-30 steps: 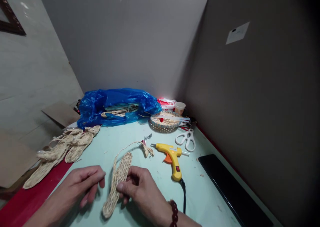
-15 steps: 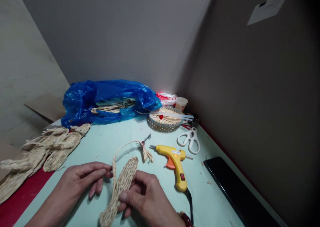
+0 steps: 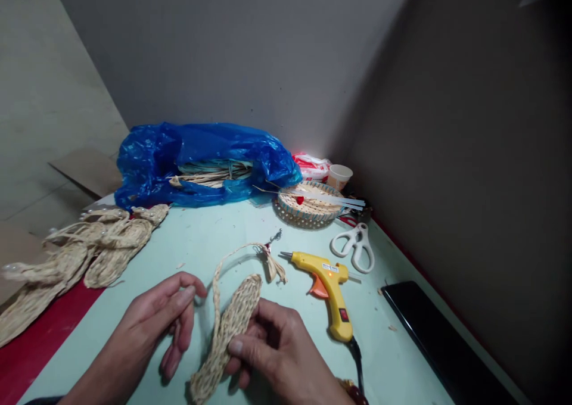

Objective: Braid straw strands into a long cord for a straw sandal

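Note:
My right hand [image 3: 277, 345] grips a narrow woven straw piece [image 3: 235, 324], shaped like a small sandal sole, with the thumb on top and the fingers beneath. A thin plaited straw cord [image 3: 216, 286] runs up along its left side and curves over to a little bundle of raffia ends [image 3: 274, 266], where there is a dark red bit and a small metal chain [image 3: 276, 236]. My left hand [image 3: 167, 321] hovers just left of the cord, fingers loosely curled and apart, holding nothing. Right of the woven piece lies a yellow glue gun [image 3: 328, 280] with an orange trigger.
A blue plastic bag [image 3: 205, 140] of straw lies at the back. Beside it are a round woven basket [image 3: 308, 217] with glue sticks across it, a paper cup [image 3: 339, 175] and white-handled scissors [image 3: 357, 244]. Woven straw sandals [image 3: 107, 244] lie left, a black phone [image 3: 433, 333] right.
My left hand has come away from the plaited cord and its fingers have loosened. My right hand keeps hold of the woven piece. The whole view has shifted slightly.

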Demonstrator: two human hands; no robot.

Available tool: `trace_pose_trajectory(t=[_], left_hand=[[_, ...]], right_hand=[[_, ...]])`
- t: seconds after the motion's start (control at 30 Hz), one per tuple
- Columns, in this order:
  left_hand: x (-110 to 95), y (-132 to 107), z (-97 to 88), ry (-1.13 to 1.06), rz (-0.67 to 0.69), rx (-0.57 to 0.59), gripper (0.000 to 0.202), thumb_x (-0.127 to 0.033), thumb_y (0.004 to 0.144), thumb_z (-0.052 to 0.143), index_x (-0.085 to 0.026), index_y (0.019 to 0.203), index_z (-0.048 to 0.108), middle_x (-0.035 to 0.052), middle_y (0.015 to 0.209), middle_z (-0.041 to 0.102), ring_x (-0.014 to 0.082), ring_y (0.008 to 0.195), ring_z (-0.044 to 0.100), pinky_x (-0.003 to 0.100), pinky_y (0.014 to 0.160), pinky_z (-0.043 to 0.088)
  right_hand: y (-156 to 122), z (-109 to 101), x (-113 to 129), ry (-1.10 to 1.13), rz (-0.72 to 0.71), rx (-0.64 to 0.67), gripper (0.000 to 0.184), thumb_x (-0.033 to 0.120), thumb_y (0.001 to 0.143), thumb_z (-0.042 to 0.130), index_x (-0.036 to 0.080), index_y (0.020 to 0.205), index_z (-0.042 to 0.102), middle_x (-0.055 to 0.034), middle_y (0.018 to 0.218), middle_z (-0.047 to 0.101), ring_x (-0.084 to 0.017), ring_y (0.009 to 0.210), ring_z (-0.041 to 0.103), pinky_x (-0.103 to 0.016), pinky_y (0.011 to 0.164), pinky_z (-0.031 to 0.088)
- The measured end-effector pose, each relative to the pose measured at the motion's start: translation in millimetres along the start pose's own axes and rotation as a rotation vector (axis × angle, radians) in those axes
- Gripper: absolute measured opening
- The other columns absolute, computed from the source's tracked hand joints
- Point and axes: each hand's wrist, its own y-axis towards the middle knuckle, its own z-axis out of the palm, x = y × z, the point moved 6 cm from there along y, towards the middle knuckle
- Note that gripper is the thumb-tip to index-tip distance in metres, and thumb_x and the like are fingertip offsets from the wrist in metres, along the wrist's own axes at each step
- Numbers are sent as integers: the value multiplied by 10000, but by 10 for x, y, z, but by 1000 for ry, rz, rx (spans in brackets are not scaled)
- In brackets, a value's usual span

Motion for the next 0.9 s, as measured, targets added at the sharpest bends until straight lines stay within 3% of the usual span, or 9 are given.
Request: trace_pose_trajectory(t=[0.13, 0.27, 0.4, 0.53, 0.77, 0.9], left_hand=[[57, -17, -58, 154, 17, -50, 418, -538, 797, 569, -194, 563, 524, -79, 295, 414, 62, 277, 324, 184, 364, 277], [29, -38, -64, 220, 56, -44, 508, -568, 799, 531, -188, 463, 516, -60, 321, 390, 75, 328, 340, 203, 394, 288], [-71, -85, 39, 105, 132, 44, 396, -538, 817, 529, -186, 689, 657, -20, 520, 548, 115, 489, 477, 214, 485, 395], [-43, -144, 187, 55, 121, 153, 262, -382, 741, 687, -206, 932, 649, 20, 753, 666, 190, 721, 623, 270, 682, 495], [-96, -181, 203, 113, 147, 88, 201, -344, 733, 687, -206, 869, 634, 27, 850, 668, 211, 810, 637, 287, 774, 502], [-163, -227, 124, 171, 173, 8, 222, -417, 735, 655, -224, 844, 633, 5, 780, 648, 205, 759, 607, 248, 687, 495]], right_hand=[[-16, -7, 13, -3, -28, 1, 416, 451, 673, 763, 93, 837, 628, -33, 610, 622, -70, 473, 531, -195, 500, 459], [-44, -10, 2, -31, -41, -12, 370, 428, 720, 736, 89, 822, 629, -50, 631, 636, -76, 487, 542, -193, 503, 451], [-62, -13, 15, -45, -101, -25, 324, 380, 770, 706, 84, 886, 641, -53, 662, 635, -87, 529, 548, -206, 527, 461], [-56, -23, 59, -63, -177, -37, 307, 363, 784, 696, 91, 917, 647, -54, 683, 641, -98, 543, 557, -227, 547, 475], [-91, -59, 77, -259, -199, 1, 231, 344, 836, 638, 155, 968, 628, -23, 770, 607, -124, 660, 548, -252, 628, 473], [-131, -212, 301, -594, -305, -111, 134, 267, 860, 584, 180, 961, 598, -19, 799, 622, -144, 708, 559, -252, 634, 449]])
